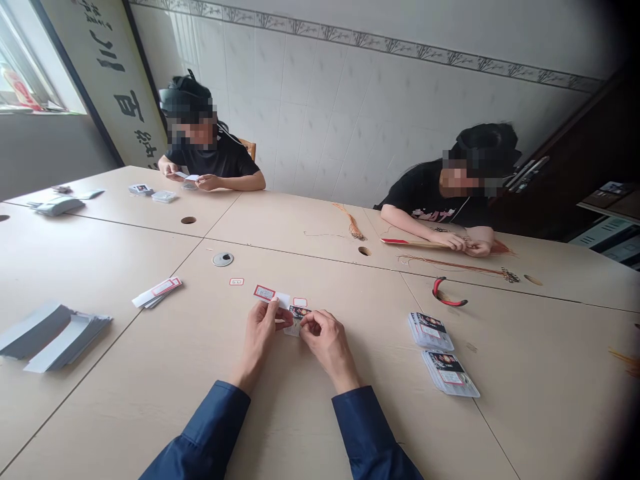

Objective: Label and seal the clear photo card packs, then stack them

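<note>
While the long tan table (125, 400) is leaned over, two piles of flat dark-and-white packets (430, 331) are seen to the right. One small dark packet (299, 319) is pinched by the nearly shut right hand (327, 345); one white red-edged paper slip (265, 293) is pinched by the nearly shut left hand (259, 335).

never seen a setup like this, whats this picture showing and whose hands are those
There's no machine here: one camera worn on a person's head looks down at their own bare hands. The left hand and right hand pinch a small printed card, with a red-edged label just beyond it. Stacks of printed cards lie to the right on the table, and white sheets lie to the left. One person and another sit across the table, using their own hands.
</note>
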Motion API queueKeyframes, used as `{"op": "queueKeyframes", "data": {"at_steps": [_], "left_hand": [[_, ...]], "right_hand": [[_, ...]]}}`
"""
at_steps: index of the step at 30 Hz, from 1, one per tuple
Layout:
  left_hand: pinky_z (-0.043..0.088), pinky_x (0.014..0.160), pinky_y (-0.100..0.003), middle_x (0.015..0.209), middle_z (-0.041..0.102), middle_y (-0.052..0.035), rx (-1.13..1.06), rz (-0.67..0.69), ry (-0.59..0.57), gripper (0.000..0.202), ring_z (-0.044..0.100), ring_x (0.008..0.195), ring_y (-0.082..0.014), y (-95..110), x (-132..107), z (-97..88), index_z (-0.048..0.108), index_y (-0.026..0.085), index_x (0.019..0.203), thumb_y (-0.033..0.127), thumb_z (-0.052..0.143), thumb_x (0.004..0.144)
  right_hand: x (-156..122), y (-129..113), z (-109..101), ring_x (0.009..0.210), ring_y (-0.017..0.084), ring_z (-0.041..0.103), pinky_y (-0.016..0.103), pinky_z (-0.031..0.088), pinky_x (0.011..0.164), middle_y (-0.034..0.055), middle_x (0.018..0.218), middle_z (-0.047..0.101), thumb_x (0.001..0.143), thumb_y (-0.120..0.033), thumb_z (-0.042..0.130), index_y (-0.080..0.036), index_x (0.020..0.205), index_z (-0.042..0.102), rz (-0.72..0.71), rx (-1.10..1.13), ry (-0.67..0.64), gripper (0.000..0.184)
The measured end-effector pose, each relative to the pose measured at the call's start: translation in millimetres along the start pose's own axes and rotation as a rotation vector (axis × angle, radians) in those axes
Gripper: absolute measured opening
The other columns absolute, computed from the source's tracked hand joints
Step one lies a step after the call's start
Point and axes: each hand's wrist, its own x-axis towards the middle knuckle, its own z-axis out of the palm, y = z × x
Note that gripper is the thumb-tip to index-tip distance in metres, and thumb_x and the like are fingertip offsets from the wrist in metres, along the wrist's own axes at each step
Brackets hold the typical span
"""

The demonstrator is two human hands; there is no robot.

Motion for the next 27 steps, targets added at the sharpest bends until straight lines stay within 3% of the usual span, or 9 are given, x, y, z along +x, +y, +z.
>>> {"op": "queueKeyframes", "data": {"at_steps": [15,27], "left_hand": [[0.057,0.067,-0.032,0.066,0.065,-0.0065,-0.005,-0.002,-0.001,0.046,0.065,0.065,-0.0189,-3,1,-0.9,0.062,0.016,0.068,0.060,0.062,0.079],[0.057,0.068,-0.033,0.068,0.066,-0.0058,-0.018,0.012,-0.015,0.045,0.065,0.067,-0.0190,-7,2,-3.3,0.062,0.015,0.070,0.058,0.061,0.081]], "right_hand": [[-1,-1,-3,0.072,0.016,0.061,0.025,0.047,0.069,0.0018,0.075,0.064,0.070,-0.009,0.054,-0.020,0.072,0.065,-0.028,0.001,-0.013,0.016],[-2,-2,-11,0.078,0.017,0.062,0.027,0.051,0.075,0.0036,0.087,0.064,0.071,-0.013,0.063,-0.019,0.086,0.066,-0.036,0.036,-0.092,0.016]]}}
